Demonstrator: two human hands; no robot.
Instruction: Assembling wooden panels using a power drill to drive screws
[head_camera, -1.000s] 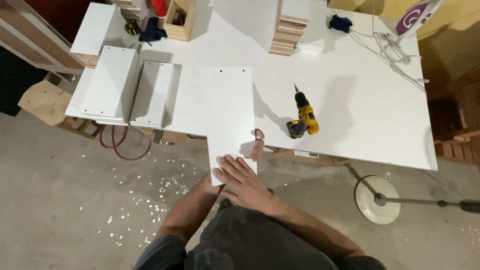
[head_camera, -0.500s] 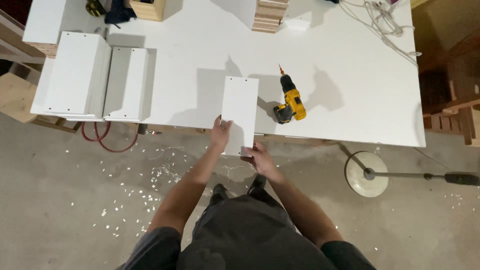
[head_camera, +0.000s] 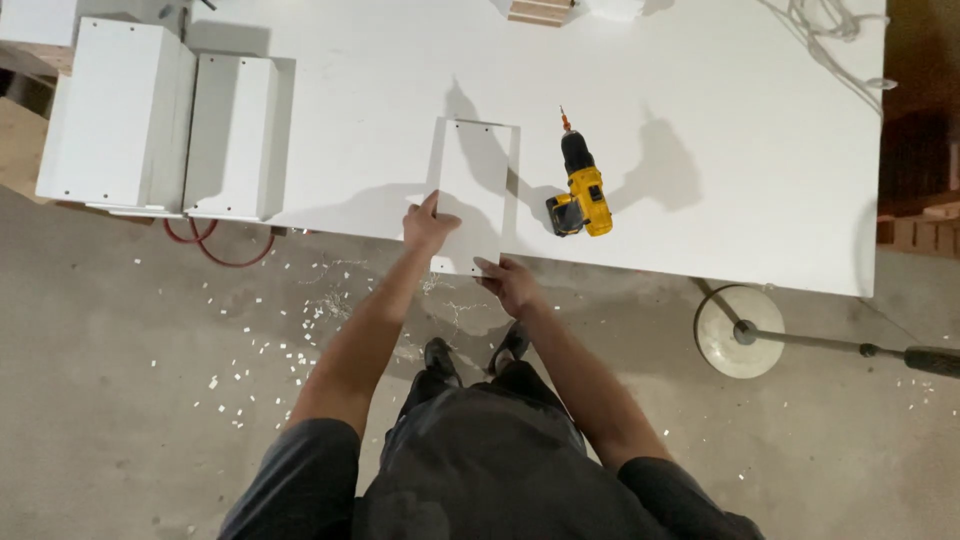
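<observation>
Both hands grip the white panel at the table edge — left hand on its side, right hand at its corner. Overhanging, it could tip off — or nudge the drill just beside it.

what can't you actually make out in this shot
Head view only:
- Underside of the white panel: faces the white table.
- Left hand fingertips: curled over the panel's edge, grip depth unclear.
- Right hand palm: turned away, contact underneath hidden.
- Stack of wood pieces and cables: cut off by the top edge.
- Yellow drill bit: too small to tell its type.
</observation>
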